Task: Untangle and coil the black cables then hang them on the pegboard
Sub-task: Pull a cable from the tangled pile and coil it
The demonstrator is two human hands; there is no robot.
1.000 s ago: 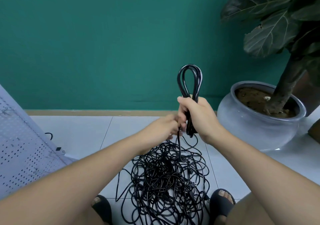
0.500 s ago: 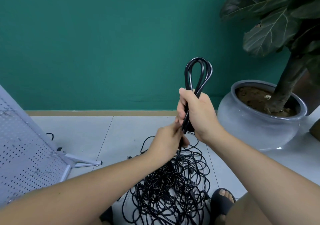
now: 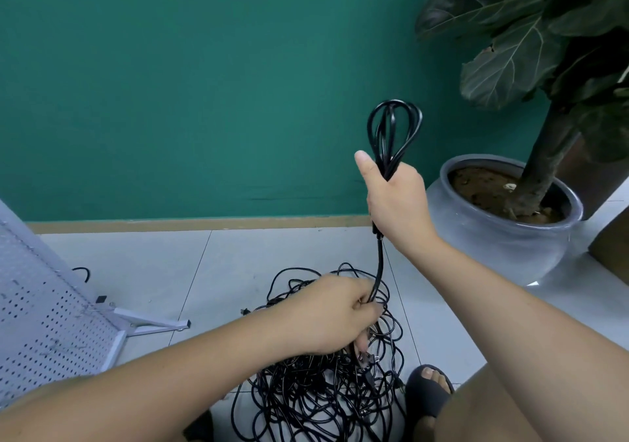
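My right hand [image 3: 396, 196] is raised and grips a partly coiled black cable [image 3: 391, 135] whose loops stand up above the fist. One strand [image 3: 378, 264] runs straight down from that hand to my left hand [image 3: 335, 315], which holds it just above the tangled pile of black cables [image 3: 316, 390] on the floor tiles between my feet. The white pegboard [image 3: 37, 305] leans at the left edge, apart from both hands.
A grey pot [image 3: 503, 237] with a large-leaved plant stands at the right, close to my right arm. The pegboard's white foot [image 3: 153, 324] lies on the floor at left. A green wall is behind. My sandalled foot [image 3: 429, 390] is beside the pile.
My right hand has risen with the coil. My left hand has slid down the strand toward the pile, so a taut length of cable now stretches between the hands.
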